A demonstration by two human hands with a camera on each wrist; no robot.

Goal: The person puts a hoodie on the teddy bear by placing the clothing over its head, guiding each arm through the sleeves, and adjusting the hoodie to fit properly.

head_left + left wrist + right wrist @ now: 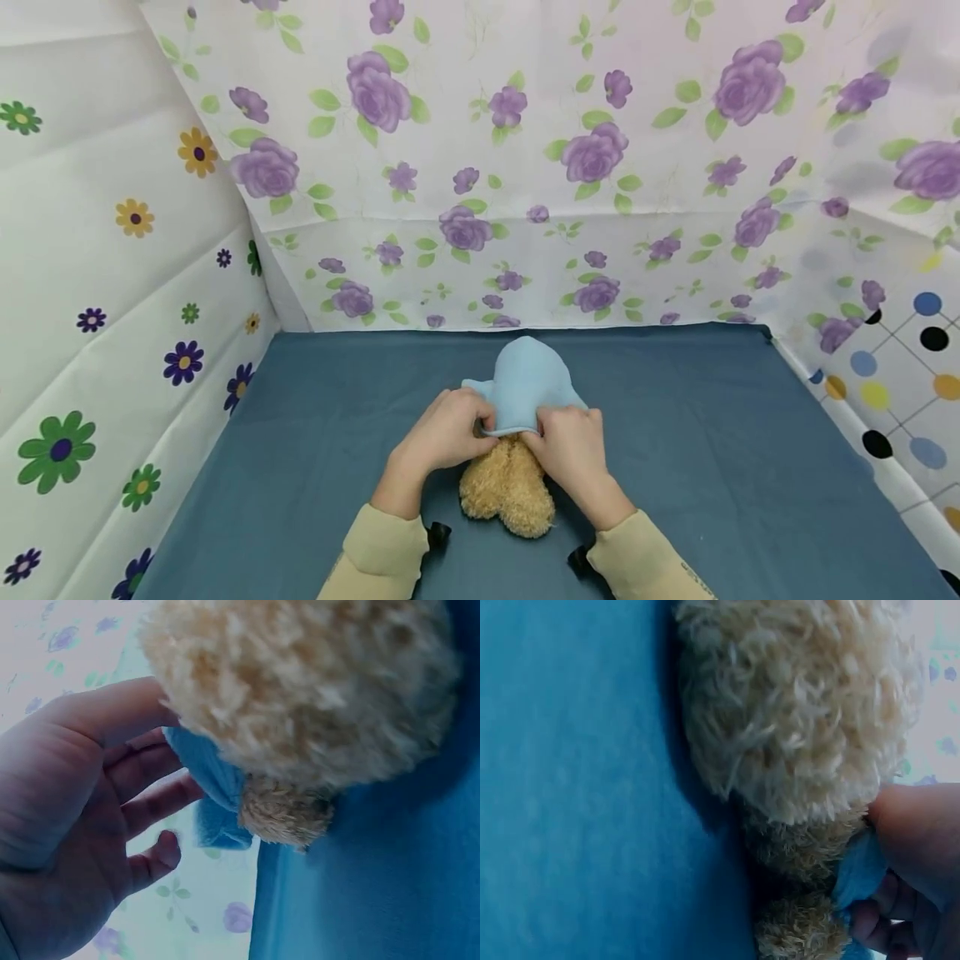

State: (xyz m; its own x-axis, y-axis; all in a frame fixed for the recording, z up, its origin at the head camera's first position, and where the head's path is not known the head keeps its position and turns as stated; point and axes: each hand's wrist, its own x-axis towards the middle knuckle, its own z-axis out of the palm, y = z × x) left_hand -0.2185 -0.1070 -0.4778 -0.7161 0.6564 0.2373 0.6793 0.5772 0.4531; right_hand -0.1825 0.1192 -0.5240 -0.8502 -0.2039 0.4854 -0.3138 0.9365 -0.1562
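A light blue doll shirt (528, 375) covers the upper part of a tan, curly-furred plush toy (517, 492) lying on the table. Two rounded furry legs stick out from under the hem toward me; the head is hidden. My left hand (448, 429) pinches the hem at its left corner between thumb and fingers. At the hem's right side, my right hand (573, 446) grips the cloth with curled fingers. In the left wrist view the blue cloth (206, 769) passes close to the thumb, beside the fur. Bunched cloth (860, 870) shows under the right thumb.
A dark blue cloth (352, 400) covers the table. Behind it hangs a white sheet with purple roses (465, 229). A flower-printed sheet (112, 292) walls the left side, and a dotted one (900, 400) the right. Black straps (437, 536) show at the sleeve cuffs.
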